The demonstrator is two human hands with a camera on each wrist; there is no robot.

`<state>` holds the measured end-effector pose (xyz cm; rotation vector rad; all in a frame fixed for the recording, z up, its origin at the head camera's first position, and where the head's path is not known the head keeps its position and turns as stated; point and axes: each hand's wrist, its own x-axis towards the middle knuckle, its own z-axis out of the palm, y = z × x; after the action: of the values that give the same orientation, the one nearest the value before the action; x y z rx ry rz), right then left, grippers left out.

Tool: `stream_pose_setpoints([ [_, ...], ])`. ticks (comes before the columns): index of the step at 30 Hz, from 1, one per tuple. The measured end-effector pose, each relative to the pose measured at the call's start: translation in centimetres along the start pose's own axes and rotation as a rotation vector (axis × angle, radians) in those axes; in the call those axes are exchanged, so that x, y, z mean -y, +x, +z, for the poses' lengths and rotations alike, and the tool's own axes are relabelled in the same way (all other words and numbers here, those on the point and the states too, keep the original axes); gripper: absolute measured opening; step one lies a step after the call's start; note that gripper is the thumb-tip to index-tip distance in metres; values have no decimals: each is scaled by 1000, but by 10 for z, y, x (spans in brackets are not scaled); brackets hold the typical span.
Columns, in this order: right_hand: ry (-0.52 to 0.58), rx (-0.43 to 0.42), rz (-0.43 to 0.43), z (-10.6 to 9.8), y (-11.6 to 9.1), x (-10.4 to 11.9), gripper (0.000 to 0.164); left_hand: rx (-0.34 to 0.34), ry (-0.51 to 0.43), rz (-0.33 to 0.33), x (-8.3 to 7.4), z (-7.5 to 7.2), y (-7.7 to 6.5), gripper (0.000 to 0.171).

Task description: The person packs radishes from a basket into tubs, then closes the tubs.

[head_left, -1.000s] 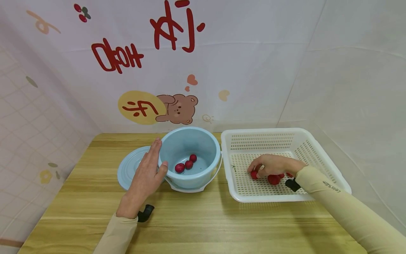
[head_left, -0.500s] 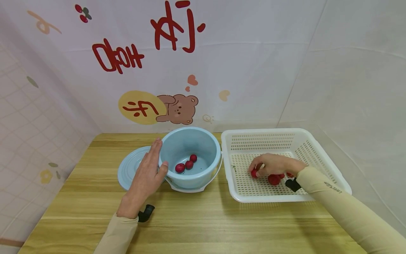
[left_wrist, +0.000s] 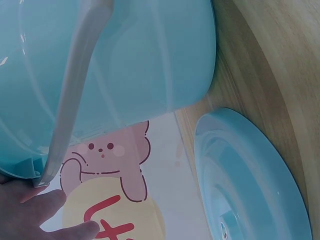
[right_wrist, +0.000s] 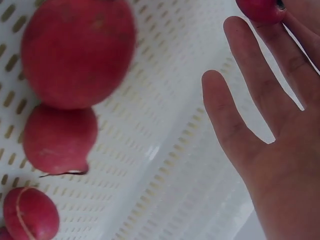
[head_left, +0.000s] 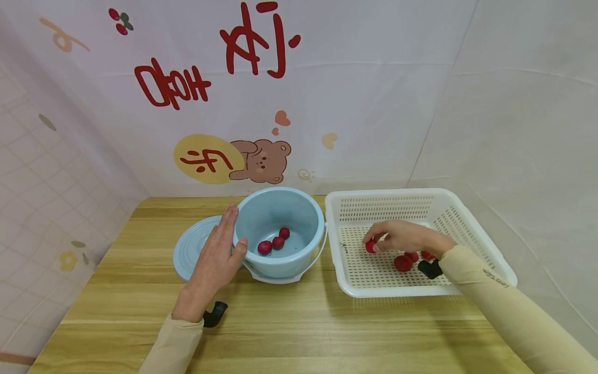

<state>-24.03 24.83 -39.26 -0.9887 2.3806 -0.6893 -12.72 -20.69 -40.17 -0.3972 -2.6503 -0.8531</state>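
My right hand (head_left: 405,236) pinches a small red radish (head_left: 370,246) between thumb and fingertips, over the floor of a white perforated basket (head_left: 392,292). In the right wrist view the pinched radish (right_wrist: 262,9) is partly cut off by the top edge, while the other fingers spread apart. Several more radishes (head_left: 403,263) lie in the basket below the wrist; one shows a thin root (right_wrist: 60,140). My left hand (head_left: 216,254) rests with straight fingers against the left rim of a light blue bucket (head_left: 280,269). Three radishes (head_left: 264,247) sit on the bucket's bottom.
A round blue lid (head_left: 187,248) lies on the wooden table (head_left: 299,327), left of the bucket and partly behind my left hand. The bucket's white handle (head_left: 299,276) hangs down at its front. A printed cloth (head_left: 374,93) stands behind the table.
My right hand has risen slightly within the basket with the pinched radish, uncovering more of the radishes beneath. My left hand and the bucket have stayed put.
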Motion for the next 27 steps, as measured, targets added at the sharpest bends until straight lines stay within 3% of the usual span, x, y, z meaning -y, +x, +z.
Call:
stream_pose_setpoints([
  [14,-21,-183,-28,-8,-9,29,24,9,6,-3,1,-1,0,71],
  [27,-38,-339,-149,-14,-15,55,25,32,24,-17,0,-4,1,71],
])
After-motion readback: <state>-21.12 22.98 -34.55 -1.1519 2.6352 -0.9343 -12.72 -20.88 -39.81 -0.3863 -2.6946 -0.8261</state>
